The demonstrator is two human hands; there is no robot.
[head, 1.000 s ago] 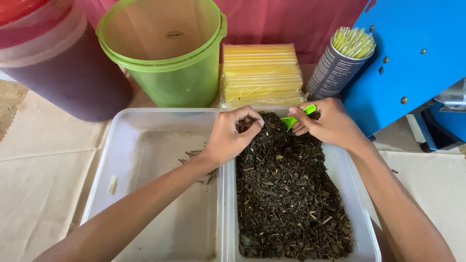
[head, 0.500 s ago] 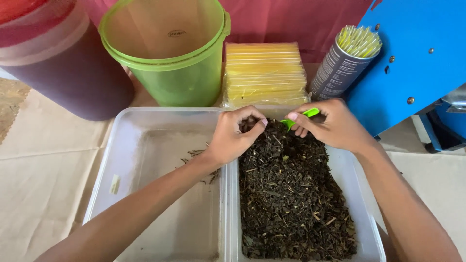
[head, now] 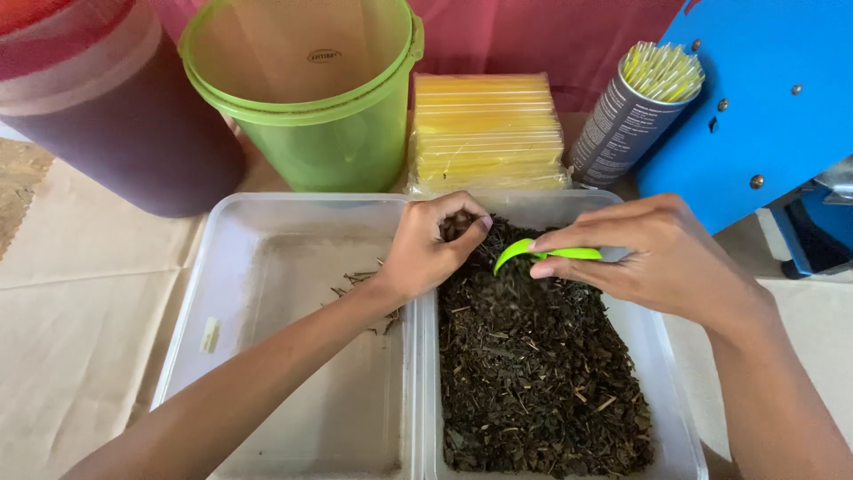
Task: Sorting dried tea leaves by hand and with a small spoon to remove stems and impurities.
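The right hand (head: 662, 262) pinches a small bright green plastic scoop (head: 544, 254) by its handle between thumb and fingers, holding it level just above the far end of the dark dried tea leaves (head: 533, 364). These leaves fill the clear rectangular plastic container on the right (head: 668, 356) almost to its rim. The left hand (head: 431, 244) reaches across from the other side, its fingers curled together and pressed into a small pinch of leaves at the far left corner of that heap, close to the scoop's bowl. Beside it on the left sits a second clear rectangular plastic container (head: 267, 356), touching the first along its side and nearly bare, with only a few loose twigs (head: 360, 283) scattered near the wrist. Behind the 2 containers stand a translucent green plastic bucket (head: 306, 98), a stack of yellow packets in clear wrap (head: 487, 129), a grey cylindrical can of yellow straws (head: 626, 111) and a large dark maroon tub (head: 115, 124). A blue metal panel (head: 764, 98) rises at the right.
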